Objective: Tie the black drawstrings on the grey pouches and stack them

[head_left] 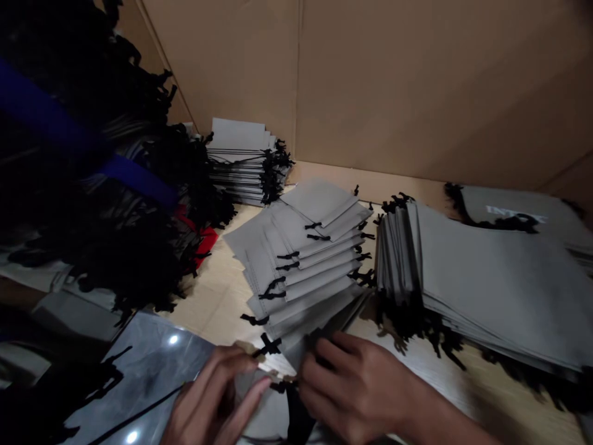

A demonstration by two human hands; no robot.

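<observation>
At the bottom centre, my left hand (215, 395) is bent around the edge of a grey drawstring pouch (269, 411) with black cord, thumb lying along it. My right hand (356, 386) has its fingers curled on the same pouch's dark edge; its fingertips are partly hidden and slightly blurred. Just beyond both hands, a fanned row of grey pouches (319, 266) lies overlapping, with knotted black cord ends sticking out at both sides. A knotted cord end (270, 345) shows close to my left fingertips.
A neat pouch stack (238, 170) stands at the back against a cardboard wall (370, 80). More pouches (500, 278) are piled at right, near a pouch with white lettering (514, 213). A tall heap of black-corded bundles (152, 247) with a blue strap (134, 176) rises at left.
</observation>
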